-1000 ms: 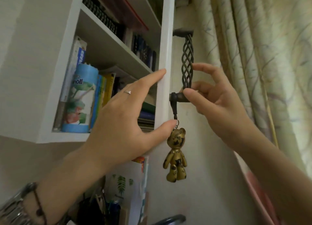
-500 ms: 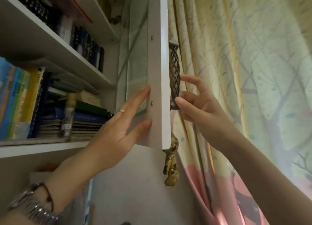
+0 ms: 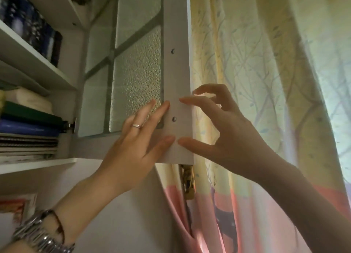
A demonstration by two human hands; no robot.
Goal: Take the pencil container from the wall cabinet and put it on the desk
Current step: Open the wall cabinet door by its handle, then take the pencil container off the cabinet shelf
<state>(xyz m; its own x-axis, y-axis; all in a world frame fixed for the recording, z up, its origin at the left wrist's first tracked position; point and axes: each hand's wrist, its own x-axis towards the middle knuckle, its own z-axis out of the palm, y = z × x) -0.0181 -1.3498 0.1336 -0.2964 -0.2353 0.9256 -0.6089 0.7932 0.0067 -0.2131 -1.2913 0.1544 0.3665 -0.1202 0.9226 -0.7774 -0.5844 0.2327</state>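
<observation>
The white wall cabinet's door point(image 3: 177, 78) with frosted glass panes stands swung wide open, its inner face toward me. My left hand point(image 3: 133, 144) lies flat against the door's lower inner frame, fingers spread, a ring on one finger. My right hand point(image 3: 224, 131) is at the door's outer edge with fingers apart, its thumb and a fingertip touching the frame, holding nothing. The pencil container is not in view. The open shelves point(image 3: 36, 66) on the left hold books and stacked folders.
A patterned yellow and pink curtain point(image 3: 266, 81) hangs right behind the open door. A gold bear keychain point(image 3: 188, 182) dangles below the door's bottom edge. A stack of notebooks point(image 3: 28, 138) fills the lower shelf. A metal watch sits on my left wrist.
The door has swung further open toward the curtain. My right hand has let go of the twisted handle, which is now hidden behind the door. The view has shifted right.
</observation>
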